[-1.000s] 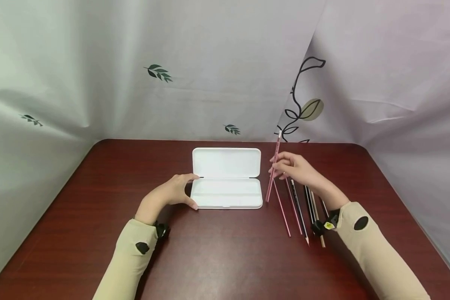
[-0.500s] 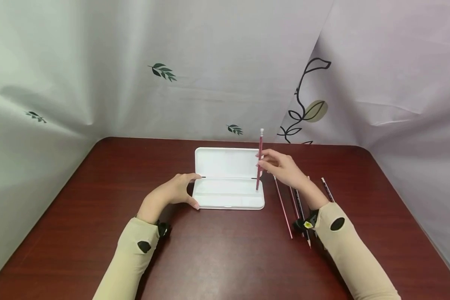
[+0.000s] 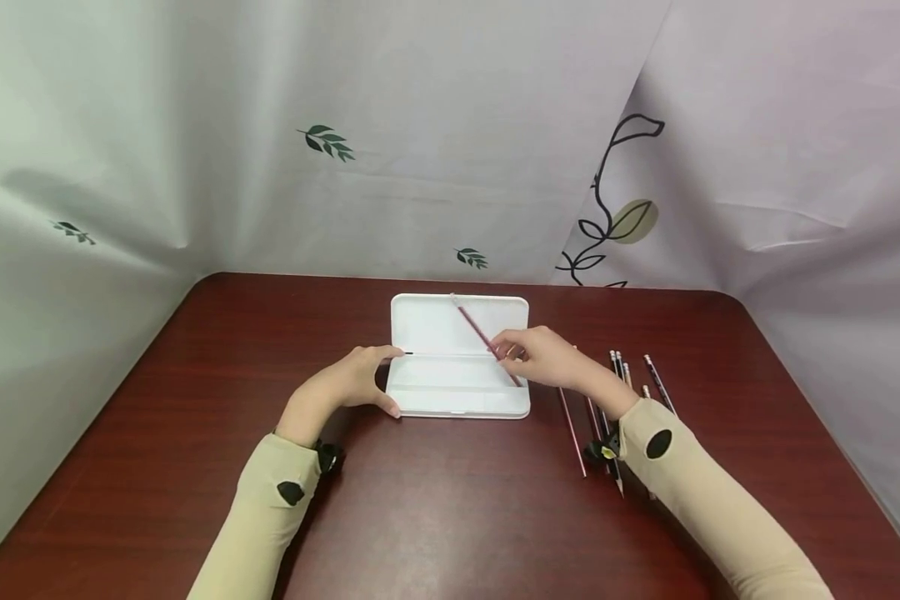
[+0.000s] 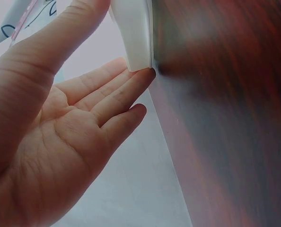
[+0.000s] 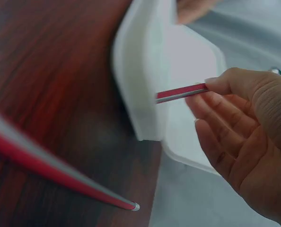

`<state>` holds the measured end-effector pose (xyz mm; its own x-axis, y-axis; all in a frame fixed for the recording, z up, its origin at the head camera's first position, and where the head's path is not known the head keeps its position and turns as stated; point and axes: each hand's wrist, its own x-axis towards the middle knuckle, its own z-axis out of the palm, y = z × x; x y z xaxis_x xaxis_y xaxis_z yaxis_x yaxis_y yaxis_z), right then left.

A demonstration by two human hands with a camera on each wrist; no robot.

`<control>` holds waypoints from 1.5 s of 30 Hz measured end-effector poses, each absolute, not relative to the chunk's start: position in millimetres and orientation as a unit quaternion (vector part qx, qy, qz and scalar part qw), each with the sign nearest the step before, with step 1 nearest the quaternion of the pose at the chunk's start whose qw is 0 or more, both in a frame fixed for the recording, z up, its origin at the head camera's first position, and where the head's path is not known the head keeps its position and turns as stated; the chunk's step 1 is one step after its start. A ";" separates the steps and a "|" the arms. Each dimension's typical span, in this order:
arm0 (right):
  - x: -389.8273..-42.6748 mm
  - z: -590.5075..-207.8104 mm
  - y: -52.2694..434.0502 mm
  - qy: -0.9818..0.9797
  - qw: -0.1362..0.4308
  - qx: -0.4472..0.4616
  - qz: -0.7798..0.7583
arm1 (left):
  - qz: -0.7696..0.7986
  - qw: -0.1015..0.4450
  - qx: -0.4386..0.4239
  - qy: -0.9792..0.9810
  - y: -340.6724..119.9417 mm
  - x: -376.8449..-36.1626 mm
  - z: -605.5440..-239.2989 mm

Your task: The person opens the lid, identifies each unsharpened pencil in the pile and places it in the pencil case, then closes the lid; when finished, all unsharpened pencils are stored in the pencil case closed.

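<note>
Right hand [image 3: 543,360] pinches pencil [image 3: 482,337] over open case [image 3: 427,327]; left hand [image 3: 348,382] touches its edge.

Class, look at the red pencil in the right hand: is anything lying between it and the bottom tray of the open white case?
Nothing visible does. The right hand pinches the red pencil, tilted over the open white case, its lower end at the tray's right end. The tray looks bare. The left hand touches only the case's left edge.

Tabletop [image 3: 435,508]: dark reddish wood with rounded far corners, under both my arms.
Pencil case [image 3: 427,329]: white, lying open flat near the far middle, lid hinged away from me.
Loose pencils [image 3: 572,433]: several lying side by side to the right of the case, running roughly front to back.
</note>
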<state>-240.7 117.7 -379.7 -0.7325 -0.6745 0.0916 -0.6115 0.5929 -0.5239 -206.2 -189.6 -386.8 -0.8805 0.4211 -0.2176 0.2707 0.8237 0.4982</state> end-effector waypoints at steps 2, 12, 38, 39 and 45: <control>-240.3 -380.3 114.6 0.891 0.067 -0.375 -0.249 | 0.232 0.160 0.183 0.942 -189.4 -206.4 -386.5; -236.8 -386.2 101.1 0.890 0.086 -0.404 -0.191 | 0.218 0.146 0.204 0.943 -191.8 -206.3 -387.4; -240.0 -391.6 108.9 0.866 0.162 -0.423 -0.214 | 0.218 0.163 0.189 0.944 -187.7 -202.8 -385.1; -238.9 -390.2 110.3 0.866 0.161 -0.423 -0.214 | 0.216 0.161 0.192 0.944 -187.7 -202.9 -385.0; -232.7 -385.7 121.8 0.870 0.129 -0.418 -0.230 | 0.217 0.159 0.191 0.944 -190.1 -203.3 -385.1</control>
